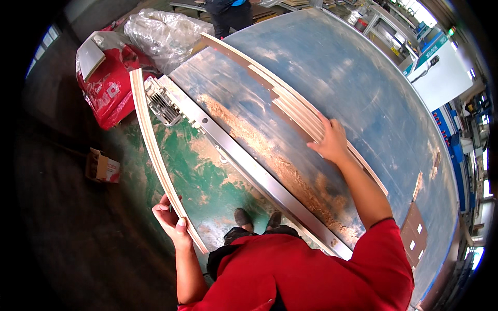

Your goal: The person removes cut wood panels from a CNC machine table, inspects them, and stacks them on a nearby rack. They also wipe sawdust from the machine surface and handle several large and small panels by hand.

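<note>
My left hand (174, 222) is closed around the near part of a long, narrow wooden strip (151, 142) with layered pale edges. That strip is held off the left side of the machine table, over the green floor. My right hand (332, 141) rests on a stack of similar wooden strips (298, 111) lying lengthwise on the table. Its fingers reach across the stack, thumb on the near side and fingertips on the far side. The stack has pale layered edges and a brown face, and its pieces are staggered in length.
The dusty blue-grey table (373, 93) has a metal rail (244, 158) along its near edge, with sawdust (259, 142) beside it. A brown panel with white patches (414, 233) lies at right. Red wrapping (116, 85), clear plastic (161, 36) and a cardboard box (102, 167) sit left. A person (228, 15) stands beyond.
</note>
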Motion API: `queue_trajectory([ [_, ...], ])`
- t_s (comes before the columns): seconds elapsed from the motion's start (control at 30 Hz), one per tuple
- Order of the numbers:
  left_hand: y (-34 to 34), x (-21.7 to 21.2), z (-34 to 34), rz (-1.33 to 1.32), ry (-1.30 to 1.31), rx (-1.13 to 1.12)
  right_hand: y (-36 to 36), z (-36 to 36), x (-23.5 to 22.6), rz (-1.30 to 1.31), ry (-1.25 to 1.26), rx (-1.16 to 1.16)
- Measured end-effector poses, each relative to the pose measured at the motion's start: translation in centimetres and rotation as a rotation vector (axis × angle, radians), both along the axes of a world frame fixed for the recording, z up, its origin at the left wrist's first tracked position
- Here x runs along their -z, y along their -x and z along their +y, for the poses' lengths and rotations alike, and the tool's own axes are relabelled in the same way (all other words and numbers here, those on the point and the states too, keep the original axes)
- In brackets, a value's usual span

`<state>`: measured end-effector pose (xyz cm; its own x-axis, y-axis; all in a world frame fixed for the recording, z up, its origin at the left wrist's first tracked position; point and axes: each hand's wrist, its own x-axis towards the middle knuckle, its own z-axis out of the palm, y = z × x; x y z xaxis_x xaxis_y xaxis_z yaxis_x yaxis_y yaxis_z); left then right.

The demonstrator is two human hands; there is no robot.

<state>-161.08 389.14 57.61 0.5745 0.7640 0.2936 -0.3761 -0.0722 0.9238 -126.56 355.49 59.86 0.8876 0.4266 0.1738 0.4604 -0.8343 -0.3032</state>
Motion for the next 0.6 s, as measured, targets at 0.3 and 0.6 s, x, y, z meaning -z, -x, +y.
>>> queue_trajectory([
  [0.3,-1.0,-1.0,-0.3,-0.041,0.069,0.094,3.4,-2.6,-2.5,-0.042,0.079,0.056],
  [0.6,0.3,-1.3,0.4,-0.045,0.093,0.084,3.8,-1.4,-0.8,-0.009,0.094,0.093],
])
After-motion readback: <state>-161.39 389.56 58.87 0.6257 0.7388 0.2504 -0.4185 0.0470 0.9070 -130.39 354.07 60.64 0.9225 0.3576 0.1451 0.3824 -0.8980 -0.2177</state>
